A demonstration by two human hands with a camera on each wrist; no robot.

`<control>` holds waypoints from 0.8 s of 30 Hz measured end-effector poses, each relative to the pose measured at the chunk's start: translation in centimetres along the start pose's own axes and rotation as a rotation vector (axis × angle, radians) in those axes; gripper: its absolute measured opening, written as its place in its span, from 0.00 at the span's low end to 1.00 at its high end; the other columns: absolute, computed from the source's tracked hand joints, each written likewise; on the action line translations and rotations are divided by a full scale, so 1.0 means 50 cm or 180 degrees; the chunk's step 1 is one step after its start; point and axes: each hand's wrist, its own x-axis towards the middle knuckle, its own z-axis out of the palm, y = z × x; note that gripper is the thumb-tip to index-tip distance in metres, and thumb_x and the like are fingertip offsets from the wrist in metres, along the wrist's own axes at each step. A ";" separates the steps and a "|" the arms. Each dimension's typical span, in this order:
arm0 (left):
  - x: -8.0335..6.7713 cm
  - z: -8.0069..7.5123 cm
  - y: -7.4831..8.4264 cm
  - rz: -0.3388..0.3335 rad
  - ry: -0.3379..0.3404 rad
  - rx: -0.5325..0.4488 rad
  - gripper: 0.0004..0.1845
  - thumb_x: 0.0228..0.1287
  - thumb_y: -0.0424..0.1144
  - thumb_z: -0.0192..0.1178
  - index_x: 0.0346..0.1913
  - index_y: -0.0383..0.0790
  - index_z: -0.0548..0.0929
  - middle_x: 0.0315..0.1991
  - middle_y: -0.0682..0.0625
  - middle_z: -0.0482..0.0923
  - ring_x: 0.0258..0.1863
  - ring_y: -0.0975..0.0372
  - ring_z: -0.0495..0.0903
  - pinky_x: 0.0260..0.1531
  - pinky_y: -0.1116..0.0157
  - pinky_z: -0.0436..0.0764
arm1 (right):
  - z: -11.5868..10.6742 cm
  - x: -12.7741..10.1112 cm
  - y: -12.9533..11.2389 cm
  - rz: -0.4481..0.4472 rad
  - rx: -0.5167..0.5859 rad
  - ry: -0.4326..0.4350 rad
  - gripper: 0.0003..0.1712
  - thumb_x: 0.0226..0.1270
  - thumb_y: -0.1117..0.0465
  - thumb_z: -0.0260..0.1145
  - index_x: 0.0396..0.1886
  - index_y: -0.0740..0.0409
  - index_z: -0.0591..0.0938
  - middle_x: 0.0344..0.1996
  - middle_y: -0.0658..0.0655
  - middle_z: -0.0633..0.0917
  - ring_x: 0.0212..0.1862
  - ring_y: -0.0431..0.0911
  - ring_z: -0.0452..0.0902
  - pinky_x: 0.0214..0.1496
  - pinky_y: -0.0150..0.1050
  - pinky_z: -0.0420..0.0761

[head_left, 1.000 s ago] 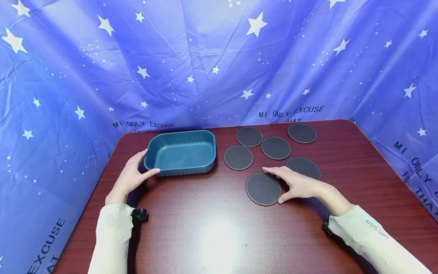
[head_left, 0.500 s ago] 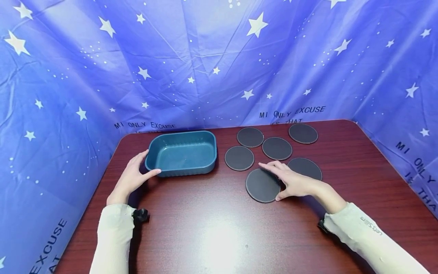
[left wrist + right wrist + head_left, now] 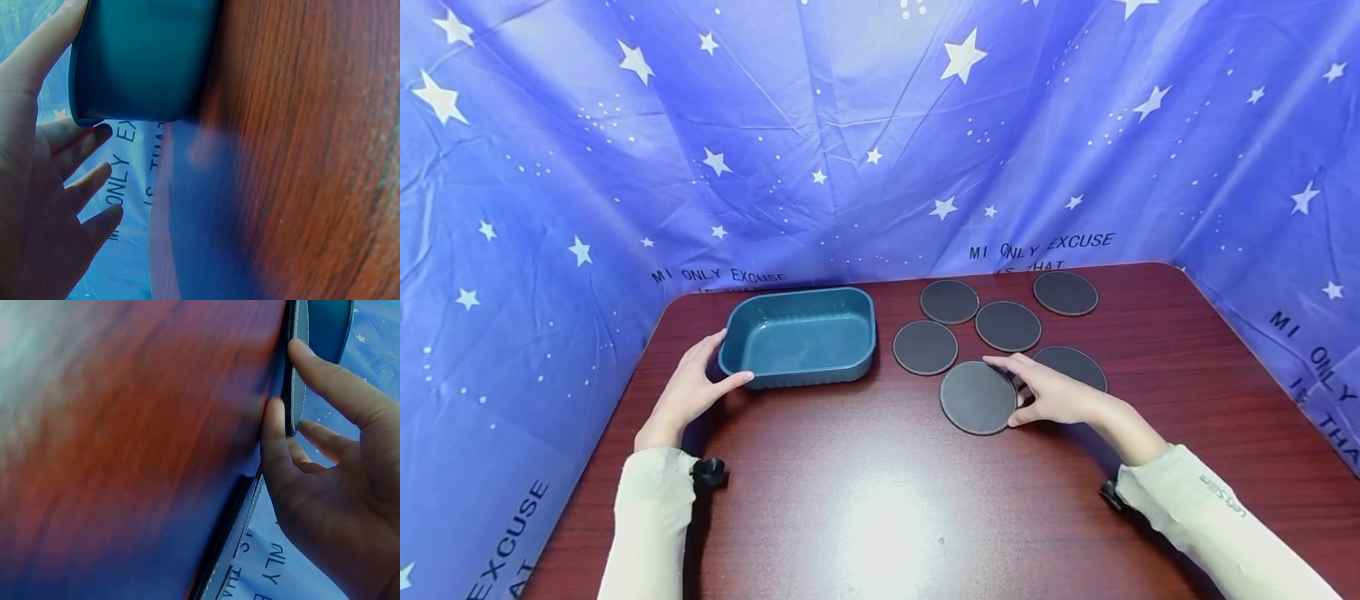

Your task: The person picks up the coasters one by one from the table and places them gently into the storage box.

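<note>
Star-printed blue cloth [image 3: 850,125] walls in a dark red table [image 3: 865,500]. Left of centre sits a teal tray [image 3: 800,333]; the left hand [image 3: 688,392] cups its near-left corner, thumb along the front wall and fingers round the side, seemingly to steady it. Right of centre, the right hand [image 3: 1052,396] pinches the nearest coaster [image 3: 977,397] by its right edge, fingers on top and thumb beneath, tipping that edge off the wood, as the right wrist view shows [image 3: 294,381]. Five more coasters lie flat behind, one [image 3: 1071,367] just beyond the knuckles, the rest [image 3: 1007,325] toward the upper right.
</note>
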 end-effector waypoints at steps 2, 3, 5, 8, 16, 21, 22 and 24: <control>-0.001 0.000 0.001 -0.0011 -0.0009 0.0004 0.52 0.58 0.59 0.69 0.78 0.39 0.56 0.77 0.35 0.57 0.77 0.40 0.52 0.72 0.36 0.56 | -0.003 -0.002 0.000 0.0054 0.0080 -0.0008 0.54 0.50 0.66 0.79 0.75 0.64 0.61 0.58 0.67 0.70 0.41 0.43 0.75 0.42 0.31 0.83; -0.001 0.000 0.001 -0.0009 -0.0006 0.0006 0.52 0.58 0.59 0.69 0.78 0.39 0.56 0.77 0.35 0.57 0.77 0.40 0.52 0.72 0.36 0.56 | -0.004 -0.003 -0.001 0.0070 0.0111 -0.0007 0.53 0.50 0.66 0.79 0.75 0.64 0.61 0.58 0.66 0.70 0.40 0.42 0.75 0.41 0.31 0.83; -0.001 0.000 0.002 0.0004 0.0004 0.0006 0.52 0.58 0.59 0.69 0.78 0.38 0.57 0.76 0.35 0.57 0.76 0.40 0.52 0.72 0.36 0.56 | -0.007 -0.006 0.000 0.0086 0.0167 -0.0001 0.52 0.51 0.66 0.78 0.74 0.65 0.62 0.57 0.66 0.70 0.40 0.42 0.74 0.40 0.30 0.83; -0.001 0.000 0.002 0.0007 0.0016 -0.0006 0.52 0.58 0.58 0.69 0.78 0.37 0.57 0.76 0.35 0.58 0.76 0.40 0.53 0.72 0.36 0.56 | -0.009 -0.009 0.002 0.0076 0.0359 0.0011 0.50 0.52 0.69 0.77 0.74 0.67 0.62 0.55 0.68 0.71 0.39 0.41 0.75 0.39 0.30 0.82; 0.000 0.000 0.001 -0.0009 0.0011 0.0016 0.52 0.58 0.59 0.69 0.78 0.38 0.57 0.76 0.34 0.57 0.76 0.39 0.52 0.72 0.36 0.56 | -0.010 -0.008 0.017 -0.0155 0.0881 0.0057 0.42 0.58 0.73 0.70 0.71 0.75 0.62 0.55 0.76 0.75 0.42 0.38 0.84 0.40 0.30 0.84; -0.001 0.000 0.001 -0.0020 -0.0021 -0.0009 0.52 0.58 0.58 0.69 0.78 0.38 0.56 0.77 0.34 0.57 0.76 0.39 0.52 0.72 0.36 0.55 | -0.011 -0.008 0.020 -0.0167 0.0910 0.0161 0.38 0.61 0.72 0.69 0.69 0.75 0.64 0.53 0.75 0.76 0.42 0.36 0.84 0.41 0.29 0.84; -0.001 0.000 0.002 -0.0020 -0.0023 -0.0014 0.52 0.58 0.58 0.69 0.78 0.38 0.56 0.77 0.34 0.57 0.76 0.39 0.52 0.72 0.36 0.56 | -0.011 -0.008 0.020 -0.0153 0.0982 0.0167 0.37 0.62 0.72 0.68 0.69 0.76 0.64 0.53 0.75 0.76 0.42 0.36 0.84 0.42 0.30 0.85; 0.000 0.000 0.002 -0.0018 -0.0024 -0.0021 0.52 0.58 0.58 0.69 0.78 0.38 0.56 0.76 0.34 0.57 0.76 0.39 0.52 0.72 0.36 0.56 | -0.010 -0.009 0.019 -0.0131 0.1153 0.0158 0.36 0.64 0.74 0.65 0.70 0.77 0.63 0.53 0.77 0.74 0.41 0.36 0.83 0.44 0.33 0.87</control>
